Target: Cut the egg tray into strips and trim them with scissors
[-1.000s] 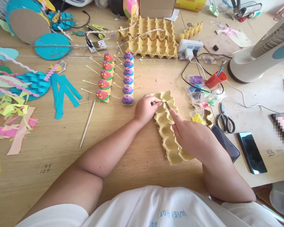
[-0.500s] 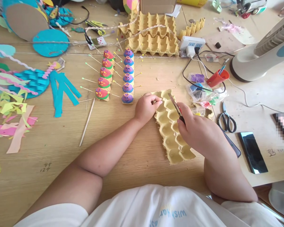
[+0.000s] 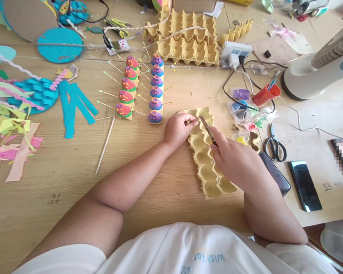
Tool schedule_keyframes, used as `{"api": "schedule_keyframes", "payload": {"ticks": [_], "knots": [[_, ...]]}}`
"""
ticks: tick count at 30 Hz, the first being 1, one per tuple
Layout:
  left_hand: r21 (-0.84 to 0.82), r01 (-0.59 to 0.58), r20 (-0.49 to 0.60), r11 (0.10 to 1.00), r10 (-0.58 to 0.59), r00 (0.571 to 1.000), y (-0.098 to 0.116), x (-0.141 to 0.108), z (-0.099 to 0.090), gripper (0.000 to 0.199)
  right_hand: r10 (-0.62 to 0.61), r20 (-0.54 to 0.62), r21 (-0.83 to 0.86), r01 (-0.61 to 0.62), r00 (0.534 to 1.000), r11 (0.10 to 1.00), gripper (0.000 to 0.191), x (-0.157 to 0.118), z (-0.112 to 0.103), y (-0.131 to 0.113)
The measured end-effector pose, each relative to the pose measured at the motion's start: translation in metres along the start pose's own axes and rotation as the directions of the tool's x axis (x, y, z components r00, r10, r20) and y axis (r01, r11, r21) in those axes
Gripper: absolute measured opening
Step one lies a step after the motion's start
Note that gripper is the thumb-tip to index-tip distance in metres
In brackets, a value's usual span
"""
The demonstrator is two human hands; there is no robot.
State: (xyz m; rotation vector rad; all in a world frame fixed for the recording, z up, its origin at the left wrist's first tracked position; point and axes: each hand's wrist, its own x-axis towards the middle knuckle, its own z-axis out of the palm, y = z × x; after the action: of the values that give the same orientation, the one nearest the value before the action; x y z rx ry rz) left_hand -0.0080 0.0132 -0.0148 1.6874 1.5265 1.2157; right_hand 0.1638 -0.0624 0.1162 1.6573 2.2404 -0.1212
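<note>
A two-column strip of yellow egg tray [image 3: 204,156] lies on the table in front of me, its cups facing up and its edges ragged. My left hand [image 3: 179,127] is closed at the strip's far left edge, thumb and finger pinching it. My right hand [image 3: 234,158] is wrapped around a utility knife [image 3: 207,126], and its palm covers most of the handle. The blade points up and left, over the far cups between the two columns, close to my left fingertips. Whether it has cut into the pulp there, I cannot tell.
Left of the tray stand painted egg-cup caterpillars, one red and green [image 3: 127,84], one purple and blue [image 3: 156,91], with pins sticking out. Scissors [image 3: 274,144], phones [image 3: 305,185] and a red cup [image 3: 266,94] are at right. More egg trays [image 3: 185,49] and a power strip [image 3: 236,48] sit behind.
My right hand has moved slightly left, bringing the blade closer to my left fingertips. My left hand keeps its pinch on the egg tray. The camera view has shifted slightly.
</note>
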Motion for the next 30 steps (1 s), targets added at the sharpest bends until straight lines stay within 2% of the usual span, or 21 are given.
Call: {"api": "schedule_keyframes", "payload": {"ticks": [4, 20, 30], "knots": [[0.001, -0.002, 0.002, 1.0, 0.002, 1.0, 0.001, 0.0, -0.001, 0.007, 0.006, 0.036, -0.026, -0.005, 0.999, 1.0, 0.063, 0.0, 0.0, -0.002], [0.009, -0.001, 0.011, 1.0, 0.001, 1.0, 0.001, -0.001, -0.002, 0.007, 0.005, 0.051, -0.026, -0.004, 0.999, 1.0, 0.066, 0.0, -0.002, -0.003], [0.0, -0.014, 0.008, 1.0, 0.014, 1.0, 0.002, 0.0, -0.002, 0.005, 0.042, 0.12, -0.018, -0.04, 0.992, 0.999, 0.067, 0.005, -0.007, -0.013]]}}
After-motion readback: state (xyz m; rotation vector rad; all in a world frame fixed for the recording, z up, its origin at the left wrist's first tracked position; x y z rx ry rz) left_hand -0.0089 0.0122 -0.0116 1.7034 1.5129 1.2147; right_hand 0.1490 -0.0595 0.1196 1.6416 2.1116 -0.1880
